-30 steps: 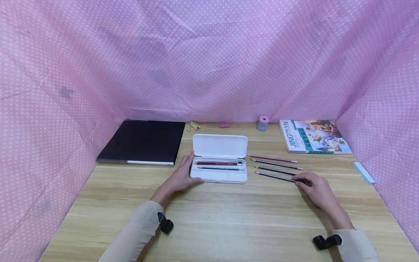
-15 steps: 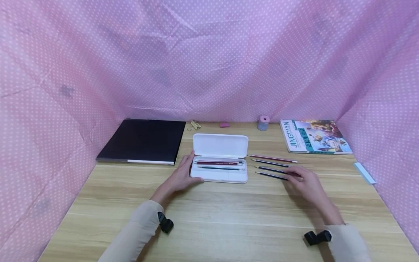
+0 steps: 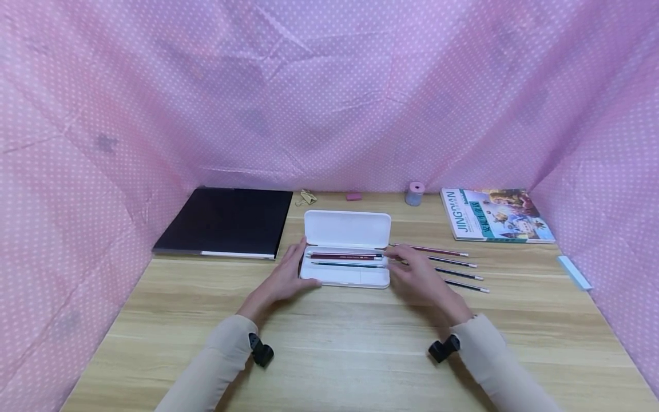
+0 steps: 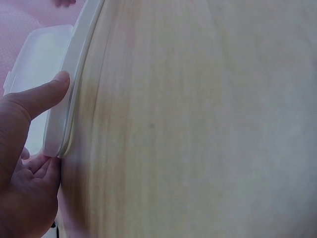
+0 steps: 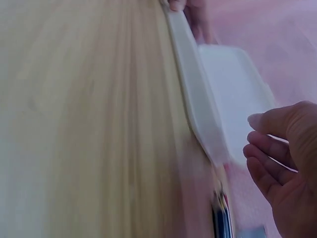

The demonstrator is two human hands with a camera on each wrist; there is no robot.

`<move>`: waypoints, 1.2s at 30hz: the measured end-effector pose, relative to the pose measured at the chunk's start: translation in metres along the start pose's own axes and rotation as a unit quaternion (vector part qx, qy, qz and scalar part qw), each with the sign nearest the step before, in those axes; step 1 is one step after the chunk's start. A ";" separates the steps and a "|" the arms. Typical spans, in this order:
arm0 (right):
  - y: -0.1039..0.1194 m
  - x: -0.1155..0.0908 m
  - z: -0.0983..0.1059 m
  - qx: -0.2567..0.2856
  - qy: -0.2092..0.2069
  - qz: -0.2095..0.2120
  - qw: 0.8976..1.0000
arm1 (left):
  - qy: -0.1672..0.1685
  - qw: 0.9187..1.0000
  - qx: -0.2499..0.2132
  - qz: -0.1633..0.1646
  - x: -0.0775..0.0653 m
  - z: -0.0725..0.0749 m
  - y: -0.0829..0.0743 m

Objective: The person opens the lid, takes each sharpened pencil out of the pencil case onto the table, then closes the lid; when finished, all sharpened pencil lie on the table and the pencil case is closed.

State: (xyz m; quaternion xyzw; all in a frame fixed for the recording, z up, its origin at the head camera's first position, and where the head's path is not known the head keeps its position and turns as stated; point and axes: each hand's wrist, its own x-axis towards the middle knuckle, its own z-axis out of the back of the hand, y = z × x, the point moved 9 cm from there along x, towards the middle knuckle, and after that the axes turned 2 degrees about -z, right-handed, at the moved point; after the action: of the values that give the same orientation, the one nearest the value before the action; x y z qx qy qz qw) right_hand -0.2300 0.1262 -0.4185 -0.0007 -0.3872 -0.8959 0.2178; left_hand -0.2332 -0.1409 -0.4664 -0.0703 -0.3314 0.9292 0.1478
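Observation:
A white pencil case [image 3: 334,277] lies with its lid raised. In its tray are dark red pencils [image 3: 344,257], overlapping, and a dark pencil [image 3: 347,265]. My left hand [image 3: 285,278] holds the case at its left end; in the left wrist view the thumb [image 4: 47,96] lies on the front wall and the fingers touch the end. My right hand [image 3: 419,278] is by the case's right end, over the tips of the loose pencils. The right wrist view shows a gap between its thumb [image 5: 275,120] and curved fingers, with nothing in it. Right of the case lie a dark red pencil [image 3: 443,250] and three dark pencils [image 3: 460,274].
A black folder [image 3: 226,223] lies at the left. Along the back are a gold binder clip [image 3: 307,197], a pink eraser [image 3: 353,197] and a pink-topped sharpener-like pot [image 3: 414,194]. A magazine [image 3: 496,214] and a pale blue strip [image 3: 574,273] are at the right. Pink dotted cloth [image 3: 329,103] surrounds the table.
My right hand has moved left from the blunt ends of the loose pencils to the case's right end. The pencils stay in place. My left hand has stayed on the case.

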 end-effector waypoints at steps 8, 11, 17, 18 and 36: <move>0.013 0.026 -0.034 -0.007 0.042 0.003 0.999 | -0.001 1.000 0.001 -0.002 0.001 0.000 0.001; 0.016 0.033 -0.043 -0.025 0.046 0.010 0.999 | 0.001 1.000 0.000 0.002 0.001 -0.001 0.002; 0.021 0.040 -0.056 -0.071 0.062 0.026 0.995 | 0.004 1.000 -0.002 0.005 0.000 -0.001 0.001; 0.023 0.041 -0.057 -0.072 0.060 0.030 0.995 | 0.003 1.000 -0.001 0.004 0.000 0.000 0.001; 0.024 0.053 -0.058 -0.100 0.074 -0.004 0.992 | 0.002 1.000 0.004 0.002 0.000 0.000 -0.001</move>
State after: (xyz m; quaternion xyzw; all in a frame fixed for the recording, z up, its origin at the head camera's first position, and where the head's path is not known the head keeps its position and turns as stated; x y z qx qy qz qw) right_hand -0.2587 0.0508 -0.4339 0.0450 -0.2786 -0.9285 0.2415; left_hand -0.2334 -0.1406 -0.4658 -0.0725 -0.3268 0.9308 0.1469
